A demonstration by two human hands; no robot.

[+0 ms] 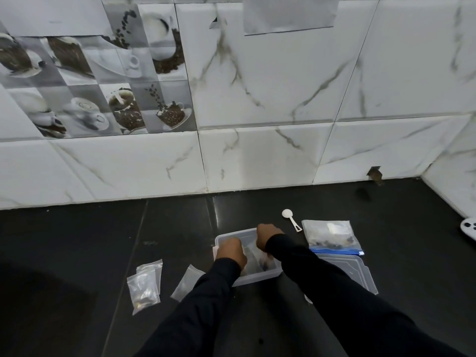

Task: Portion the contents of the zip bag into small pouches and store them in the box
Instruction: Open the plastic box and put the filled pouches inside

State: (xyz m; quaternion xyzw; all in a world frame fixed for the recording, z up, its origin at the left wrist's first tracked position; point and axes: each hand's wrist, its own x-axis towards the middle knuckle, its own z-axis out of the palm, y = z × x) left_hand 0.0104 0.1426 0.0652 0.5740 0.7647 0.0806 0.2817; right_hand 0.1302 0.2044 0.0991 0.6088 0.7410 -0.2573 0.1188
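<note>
A clear plastic box (226, 237) stands on the black counter in front of me. Both my hands reach down into it. My left hand (230, 251) is over its left side with the fingers curled downward. My right hand (266, 237) is over its right side, fingers bent down on a small pouch (265, 262) with dark contents lying in the box. The exact grip of either hand is hidden. The zip bag (331, 237) with a blue seal strip lies right of the box, dark pieces inside it. A white scoop (291, 220) lies behind it.
The box's clear lid (353, 269) lies flat at the right, under the zip bag's edge. Small clear pouches (145, 287) lie at the left, another pouch (186, 282) beside my left sleeve. A white object (468, 228) sits at the right edge. A tiled wall rises behind.
</note>
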